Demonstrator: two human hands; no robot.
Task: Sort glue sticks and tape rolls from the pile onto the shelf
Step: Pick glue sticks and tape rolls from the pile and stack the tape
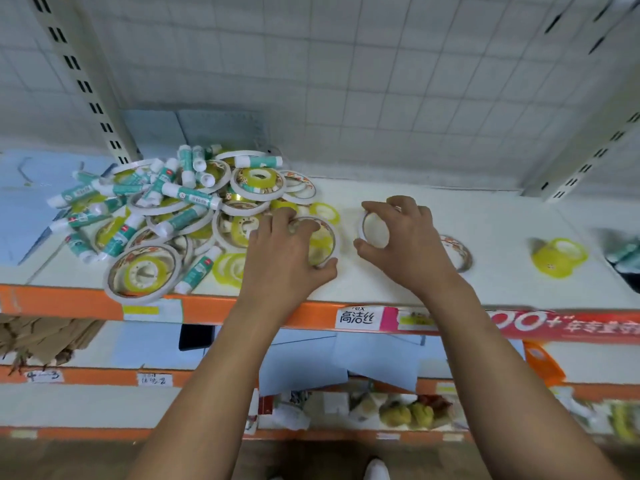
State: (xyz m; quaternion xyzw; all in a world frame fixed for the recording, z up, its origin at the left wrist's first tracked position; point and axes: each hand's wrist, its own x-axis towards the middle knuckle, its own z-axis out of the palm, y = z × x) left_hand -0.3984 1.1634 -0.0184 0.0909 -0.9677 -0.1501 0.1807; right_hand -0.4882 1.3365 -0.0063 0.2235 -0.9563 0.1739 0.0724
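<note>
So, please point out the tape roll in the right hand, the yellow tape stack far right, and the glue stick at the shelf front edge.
Tape roll (375,230): head view, white face.
Yellow tape stack (557,259): head view, top roll.
Glue stick (197,270): head view, teal label.

Both bare forearms are reaching up from the bottom edge toward twelve o'clock, the left one slanting toward one o'clock and the right toward eleven. The left hand (291,249) is lying palm down, fingers curled toward twelve o'clock and thumb sticking out toward three o'clock, pinching a tape roll (320,242). The right hand (403,237) is sitting just beside it at three o'clock, arched, thumb at nine o'clock, fingers clasping a white tape roll (375,230).
</note>
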